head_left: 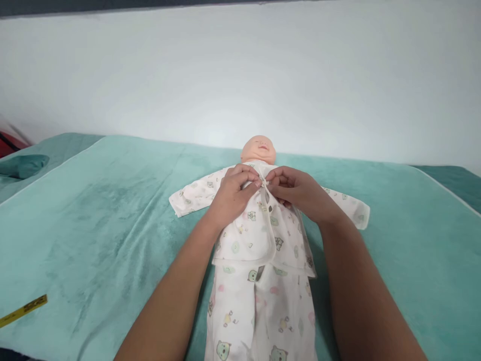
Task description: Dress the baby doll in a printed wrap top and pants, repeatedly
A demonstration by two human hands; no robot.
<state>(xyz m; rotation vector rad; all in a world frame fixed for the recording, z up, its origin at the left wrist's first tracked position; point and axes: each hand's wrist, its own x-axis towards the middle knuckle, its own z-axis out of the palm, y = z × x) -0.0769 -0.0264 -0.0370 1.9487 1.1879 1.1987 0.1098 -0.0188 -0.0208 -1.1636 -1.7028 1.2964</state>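
A baby doll (pixel 259 149) lies on its back, its head toward the wall. It wears a white printed jacket (pixel 244 240) and matching trousers (pixel 233 311). Both my hands meet at the jacket's front opening, just below the neck. My left hand (pixel 237 193) pinches the edge on the left side between thumb and fingers. Opposite it, my right hand (pixel 291 189) pinches the other edge, fingers curled. Whatever fastening lies between the fingertips is too small to make out. Below the hands the two front edges lie close together, with a small gap near the chest.
A teal blanket (pixel 105 225) with some creases covers the surface beneath the doll. Behind it rises a white wall (pixel 225 75). A yellow strip with dark print (pixel 24 310) lies at the lower left. Something red (pixel 9 145) shows at the far left edge.
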